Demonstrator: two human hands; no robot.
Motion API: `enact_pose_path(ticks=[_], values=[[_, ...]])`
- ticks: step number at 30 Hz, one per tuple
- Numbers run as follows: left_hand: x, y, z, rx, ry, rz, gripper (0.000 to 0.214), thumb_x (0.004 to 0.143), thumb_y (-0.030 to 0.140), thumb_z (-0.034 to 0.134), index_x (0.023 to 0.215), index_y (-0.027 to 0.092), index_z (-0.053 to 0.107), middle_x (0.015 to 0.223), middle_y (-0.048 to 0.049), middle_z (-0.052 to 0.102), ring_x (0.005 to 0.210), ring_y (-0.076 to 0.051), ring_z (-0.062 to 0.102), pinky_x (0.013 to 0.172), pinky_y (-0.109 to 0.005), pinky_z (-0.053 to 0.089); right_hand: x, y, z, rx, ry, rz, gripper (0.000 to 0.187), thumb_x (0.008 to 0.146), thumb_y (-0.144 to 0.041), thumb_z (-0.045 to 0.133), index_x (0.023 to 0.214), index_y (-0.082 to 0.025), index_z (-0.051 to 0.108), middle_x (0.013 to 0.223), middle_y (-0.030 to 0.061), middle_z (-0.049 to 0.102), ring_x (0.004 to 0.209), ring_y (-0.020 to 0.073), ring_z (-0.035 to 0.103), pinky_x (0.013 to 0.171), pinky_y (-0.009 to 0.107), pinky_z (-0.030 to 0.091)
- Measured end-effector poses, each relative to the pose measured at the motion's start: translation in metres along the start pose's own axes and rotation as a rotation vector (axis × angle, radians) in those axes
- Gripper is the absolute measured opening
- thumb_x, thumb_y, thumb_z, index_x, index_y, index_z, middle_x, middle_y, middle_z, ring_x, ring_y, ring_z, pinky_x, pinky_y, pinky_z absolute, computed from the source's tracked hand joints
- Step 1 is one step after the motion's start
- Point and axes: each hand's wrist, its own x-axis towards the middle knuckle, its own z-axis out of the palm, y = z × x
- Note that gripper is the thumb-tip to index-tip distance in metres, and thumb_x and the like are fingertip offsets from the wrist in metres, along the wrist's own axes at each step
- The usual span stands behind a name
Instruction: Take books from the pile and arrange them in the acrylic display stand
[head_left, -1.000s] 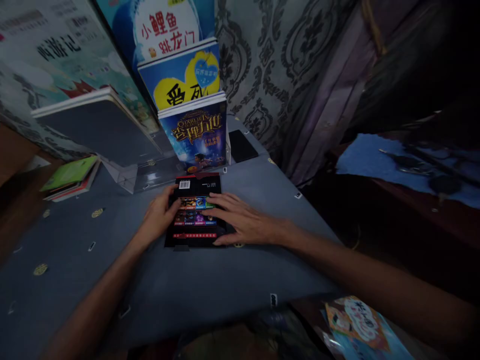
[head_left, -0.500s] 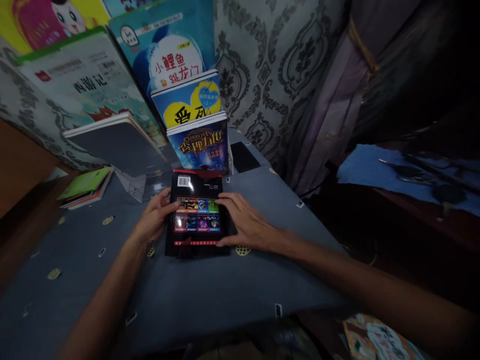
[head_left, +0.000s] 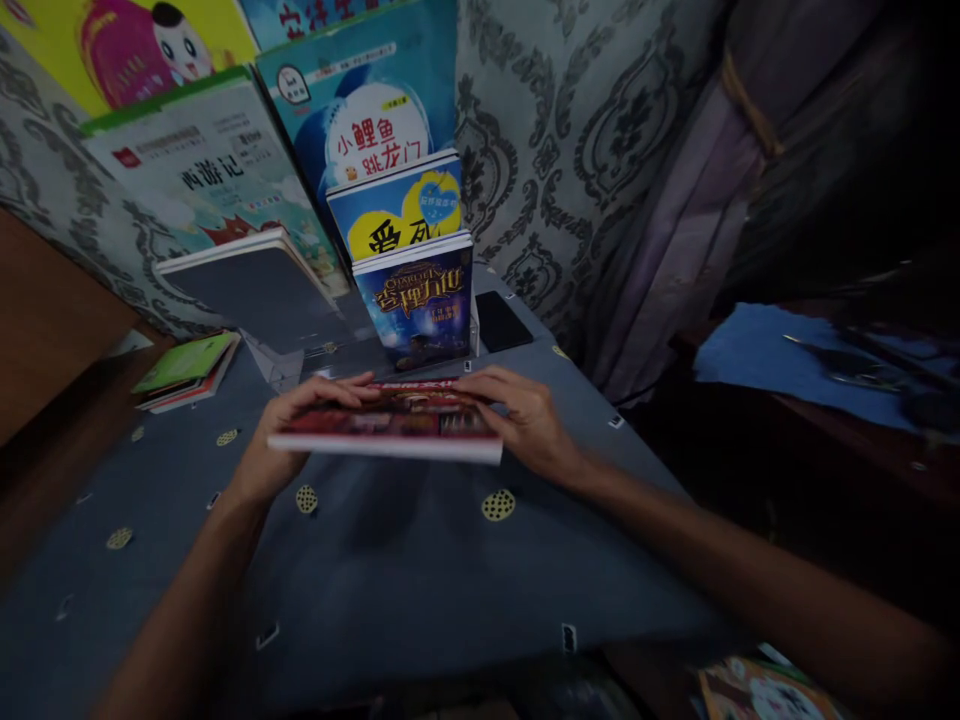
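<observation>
Between my two hands a red-covered book [head_left: 405,425] is held up off the table, tilted so its white page edge faces me. My left hand [head_left: 300,415] grips its left side, thumb lying over the cover. At its right side my right hand [head_left: 525,415] clasps the edge. The picture there is slightly blurred. Just beyond the book, a blue book with gold lettering [head_left: 420,305] stands upright in a clear rack, in front of a blue and yellow book [head_left: 397,215].
More picture books, such as the pale green-edged one [head_left: 202,180], stand behind. A dark phone-like slab [head_left: 502,322] lies right of the rack. Several thin books [head_left: 184,368] lie at left. A patterned curtain [head_left: 525,130] hangs behind; a blue cloth [head_left: 765,350] is at right.
The book lay with its black back cover up; now it is lifted, and a red cover shows with the page edge toward me. Both hands have risen with it. The view has shifted slightly.
</observation>
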Motion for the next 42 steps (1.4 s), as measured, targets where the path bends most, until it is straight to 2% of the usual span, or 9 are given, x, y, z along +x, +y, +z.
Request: enact_pose_path(ticks=[3, 5, 8, 12, 21, 26, 33, 37, 42], values=[[-0.017, -0.017, -0.007, 0.307, -0.166, 0.007, 0.026, 0.085, 0.043, 0.073, 0.103, 0.024, 0.075, 0.135, -0.0113, 0.068, 0.146, -0.036, 0.043, 0.117, -0.058, 0.039, -0.010, 0.009, 0.003, -0.142, -0.071, -0.121, 0.023, 0.098, -0.016, 0.052, 0.112, -0.022, 0.070, 0.111, 0.0088, 0.070, 0.100, 0.0202, 0.069, 0.084, 0.035, 0.059], [-0.028, -0.031, -0.010, 0.510, -0.222, -0.029, 0.025, 0.095, 0.038, 0.059, 0.109, 0.024, 0.073, 0.145, -0.0103, 0.061, 0.151, -0.033, 0.036, 0.118, -0.060, 0.036, -0.017, 0.013, 0.006, -0.234, -0.198, -0.156, 0.026, 0.099, -0.014, 0.048, 0.110, -0.021, 0.070, 0.110, 0.0091, 0.070, 0.097, 0.0198, 0.068, 0.081, 0.033, 0.059], [-0.040, -0.046, -0.012, 0.712, -0.301, -0.075, 0.035, 0.100, 0.025, 0.038, 0.118, 0.023, 0.068, 0.148, -0.0087, 0.058, 0.151, -0.028, 0.036, 0.119, -0.059, 0.036, -0.022, 0.012, 0.008, -0.387, -0.371, -0.174, 0.027, 0.097, -0.009, 0.048, 0.103, -0.019, 0.072, 0.100, 0.0085, 0.072, 0.091, 0.0211, 0.065, 0.082, 0.036, 0.056], [-0.036, -0.048, -0.010, 0.850, -0.323, -0.077, 0.039, 0.097, 0.019, 0.036, 0.119, 0.022, 0.068, 0.140, -0.0078, 0.066, 0.147, -0.027, 0.043, 0.118, -0.057, 0.039, -0.020, 0.006, 0.008, -0.463, -0.421, -0.098, 0.025, 0.093, -0.007, 0.052, 0.098, -0.019, 0.074, 0.095, 0.0091, 0.073, 0.093, 0.0238, 0.061, 0.086, 0.041, 0.051], [0.007, -0.060, 0.032, 1.052, -0.172, -0.061, 0.035, 0.100, 0.020, 0.037, 0.121, 0.016, 0.065, 0.131, -0.0141, 0.068, 0.133, -0.027, 0.056, 0.113, -0.050, 0.045, -0.020, 0.010, 0.005, -0.238, -0.374, 0.030, 0.034, 0.085, -0.001, 0.049, 0.100, -0.019, 0.074, 0.101, 0.0087, 0.076, 0.094, 0.0240, 0.065, 0.089, 0.044, 0.050], [0.031, -0.048, 0.070, 1.148, -0.279, -0.081, 0.029, 0.100, 0.017, 0.043, 0.119, 0.013, 0.065, 0.132, -0.0161, 0.066, 0.124, -0.026, 0.061, 0.109, -0.042, 0.047, -0.017, 0.021, 0.006, 0.050, -0.186, 0.294, 0.040, 0.085, -0.002, 0.046, 0.109, -0.021, 0.070, 0.097, 0.0037, 0.077, 0.091, 0.0180, 0.070, 0.085, 0.035, 0.054], [0.046, -0.015, 0.126, 1.379, -0.362, -0.224, 0.053, 0.101, 0.049, 0.048, 0.117, 0.002, 0.065, 0.121, -0.0254, 0.067, 0.118, -0.037, 0.063, 0.097, -0.047, 0.052, -0.016, 0.032, 0.005, 0.183, 0.011, 0.479, 0.039, 0.086, -0.007, 0.047, 0.119, -0.021, 0.063, 0.104, 0.0059, 0.075, 0.098, 0.0192, 0.071, 0.087, 0.038, 0.056], [0.046, -0.005, 0.134, 1.411, -0.417, -0.281, 0.050, 0.101, 0.040, 0.046, 0.125, -0.002, 0.061, 0.131, -0.0275, 0.063, 0.126, -0.038, 0.059, 0.098, -0.046, 0.052, -0.018, 0.029, 0.005, 0.166, 0.016, 0.462, 0.041, 0.086, -0.007, 0.048, 0.121, -0.022, 0.063, 0.105, 0.0060, 0.075, 0.099, 0.0193, 0.070, 0.091, 0.040, 0.056], [0.039, 0.006, 0.128, 1.364, -0.478, -0.250, 0.033, 0.097, 0.024, 0.046, 0.116, 0.005, 0.066, 0.121, -0.0232, 0.069, 0.116, -0.033, 0.067, 0.092, -0.041, 0.056, -0.017, 0.027, 0.004, 0.131, 0.009, 0.451, 0.040, 0.087, -0.007, 0.046, 0.121, -0.019, 0.063, 0.106, 0.0081, 0.074, 0.101, 0.0200, 0.070, 0.090, 0.040, 0.056]])
